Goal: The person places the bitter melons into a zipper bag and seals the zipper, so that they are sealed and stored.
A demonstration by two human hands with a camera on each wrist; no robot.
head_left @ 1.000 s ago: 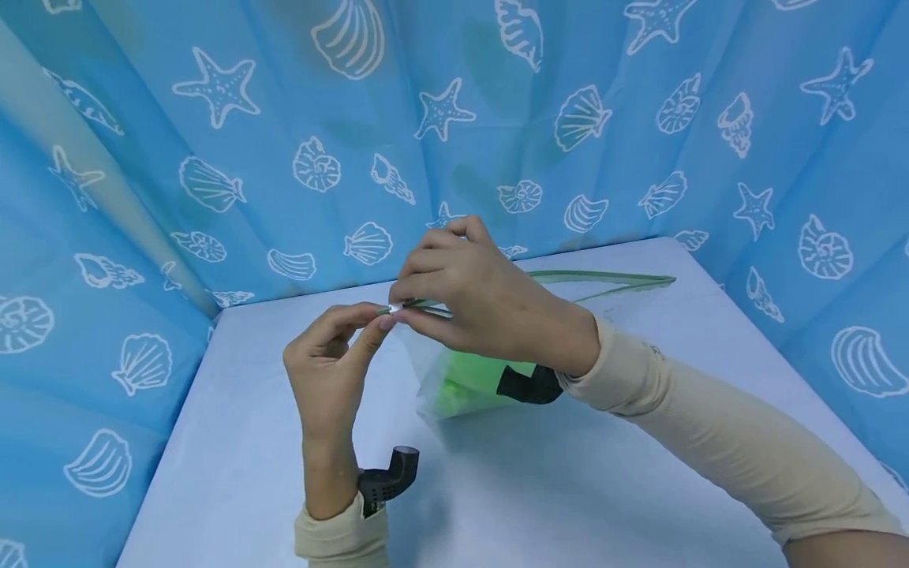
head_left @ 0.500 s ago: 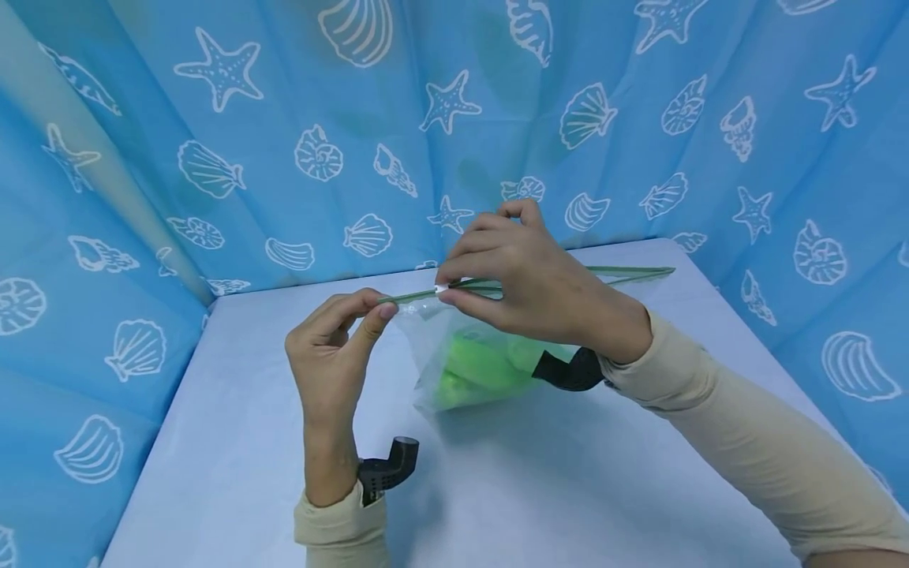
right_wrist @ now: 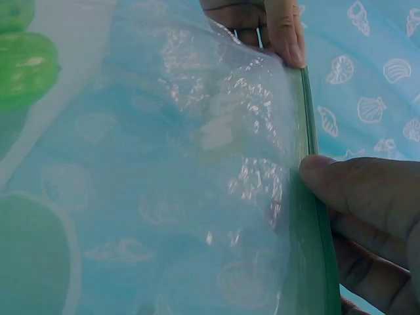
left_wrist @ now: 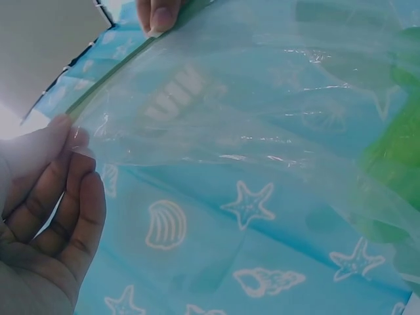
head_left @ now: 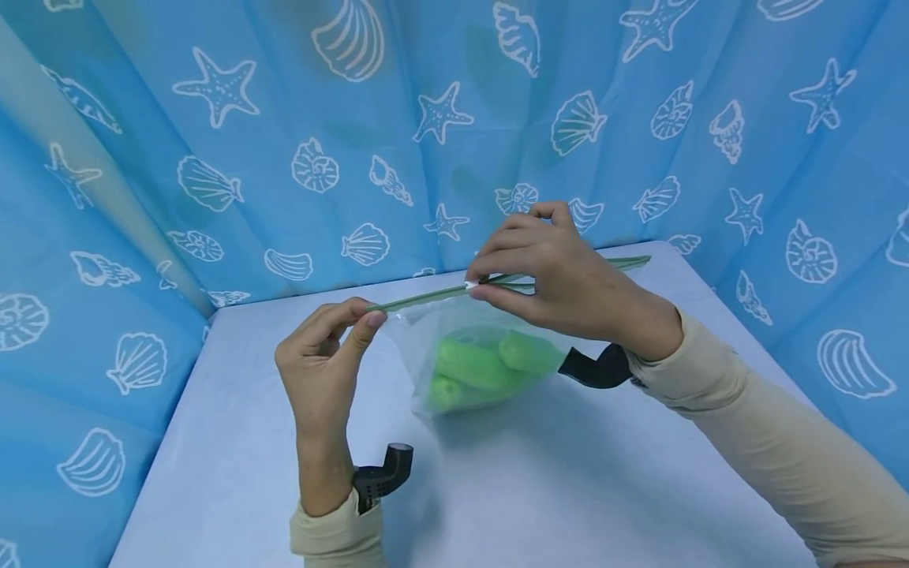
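A clear zip bag (head_left: 419, 347) hangs from its green zip strip (head_left: 426, 298), holding several bright green, rounded vegetable-like pieces (head_left: 472, 364). At the strip's left end my left hand (head_left: 319, 363) pinches the bag's corner between thumb and forefinger. My right hand (head_left: 561, 276) pinches the small white slider (head_left: 472, 286) partway along that strip. Left of the slider the strip runs as one line; to its right the two edges part. In the right wrist view the thumb of the right hand (right_wrist: 367, 197) presses on the strip.
The bag is low over a white table (head_left: 270, 442). A blue curtain (head_left: 398, 142) printed with white shells and starfish encloses the table's back and sides. A black wrist camera (head_left: 383, 473) sits on the left wrist, another (head_left: 600, 367) on the right.
My right hand has slid the white slider rightward along the strip, away from my left hand. The left hand stays at the corner. More of the joined strip and the green pieces shows.
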